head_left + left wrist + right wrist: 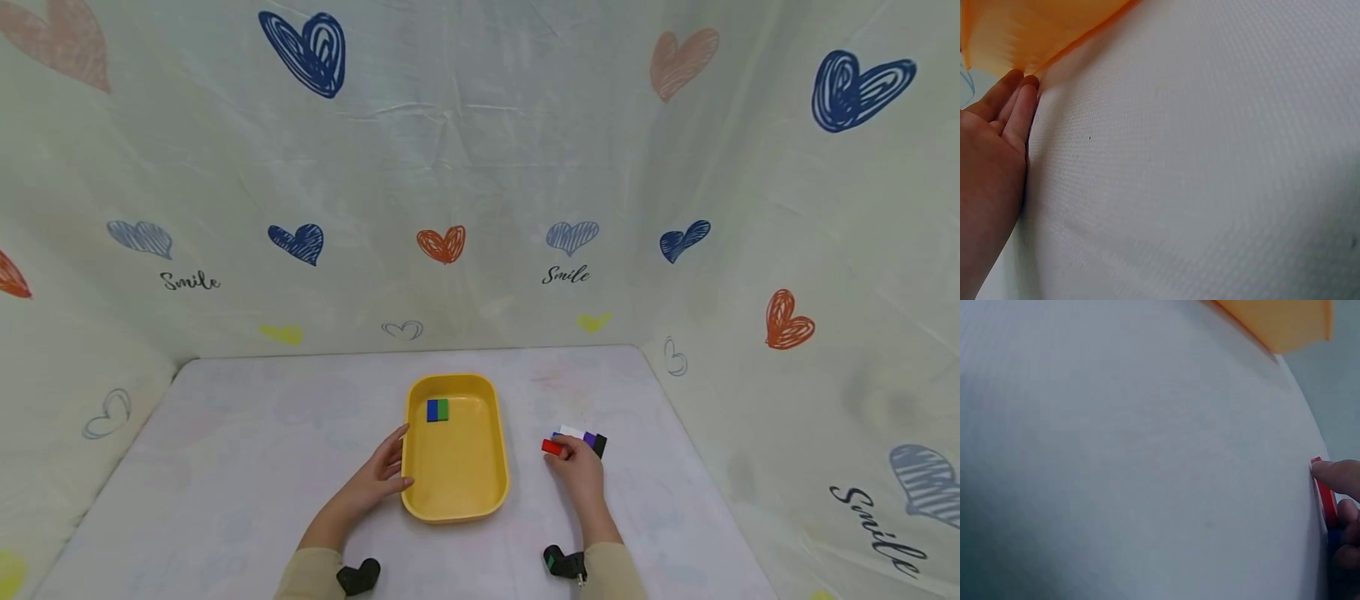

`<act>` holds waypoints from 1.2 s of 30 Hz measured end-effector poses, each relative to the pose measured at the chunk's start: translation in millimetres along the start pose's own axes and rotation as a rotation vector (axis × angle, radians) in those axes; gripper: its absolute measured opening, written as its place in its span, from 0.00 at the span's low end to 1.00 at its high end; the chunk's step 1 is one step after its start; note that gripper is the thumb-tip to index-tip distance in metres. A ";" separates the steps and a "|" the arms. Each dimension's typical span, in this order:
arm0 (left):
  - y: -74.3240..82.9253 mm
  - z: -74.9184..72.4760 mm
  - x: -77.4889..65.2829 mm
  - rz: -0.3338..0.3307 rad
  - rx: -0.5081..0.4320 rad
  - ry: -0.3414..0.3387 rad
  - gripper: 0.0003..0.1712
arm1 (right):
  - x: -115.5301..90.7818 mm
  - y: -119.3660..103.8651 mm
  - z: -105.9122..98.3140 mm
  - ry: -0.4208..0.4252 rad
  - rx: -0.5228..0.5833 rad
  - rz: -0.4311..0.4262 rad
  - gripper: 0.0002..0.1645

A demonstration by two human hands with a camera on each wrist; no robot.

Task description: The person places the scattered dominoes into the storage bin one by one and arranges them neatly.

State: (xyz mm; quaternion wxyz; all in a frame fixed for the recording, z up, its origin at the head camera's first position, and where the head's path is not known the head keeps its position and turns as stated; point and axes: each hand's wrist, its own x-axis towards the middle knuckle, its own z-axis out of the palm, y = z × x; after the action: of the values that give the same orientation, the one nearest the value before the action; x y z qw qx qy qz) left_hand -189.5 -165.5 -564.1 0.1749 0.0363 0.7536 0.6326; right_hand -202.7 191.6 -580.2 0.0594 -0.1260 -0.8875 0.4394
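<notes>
A yellow tray point(455, 508) stands on the table, with a blue block point(432, 411) and a green block point(442, 409) side by side near its far left corner. My left hand point(371, 483) rests against the tray's left side, thumb at the rim and fingers fairly straight along the wall. To the right of the tray, my right hand point(583, 479) pinches a red block point(552, 447); the right wrist view shows a fingertip on its end. Close beyond that hand lie a white block point(572, 432), a purple block point(589, 438) and a black block point(599, 446). Some blue shows there, mostly hidden.
A white table point(247, 450) lies under everything. Behind it and at both sides hangs a pale curtain point(480, 167) printed with hearts and the word Smile. Dark devices are strapped at the left wrist point(358, 577) and right wrist point(564, 562).
</notes>
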 end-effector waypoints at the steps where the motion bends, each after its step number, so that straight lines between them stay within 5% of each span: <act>1: -0.2 -0.1 0.0 0.000 -0.001 -0.001 0.52 | 0.2 0.0 0.6 0.000 -0.027 -0.014 0.17; 21: -1.6 -0.8 0.9 0.006 -0.013 -0.011 0.52 | 0.7 -2.8 2.4 -0.013 -0.131 -0.028 0.13; 29: -1.0 -0.9 0.5 -0.010 -0.015 -0.001 0.52 | 1.5 -4.2 -2.3 -0.063 -0.053 0.045 0.12; 36: 0.2 -0.6 0.0 -0.012 -0.012 0.000 0.52 | 2.4 -4.3 -4.6 -0.041 0.043 -0.015 0.10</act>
State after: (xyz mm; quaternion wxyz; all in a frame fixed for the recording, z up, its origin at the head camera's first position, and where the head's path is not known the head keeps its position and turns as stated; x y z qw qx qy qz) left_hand -189.7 -166.1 -563.8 0.1787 0.0307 0.7500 0.6361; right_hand -204.8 193.3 -573.9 0.0472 -0.1088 -0.8797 0.4604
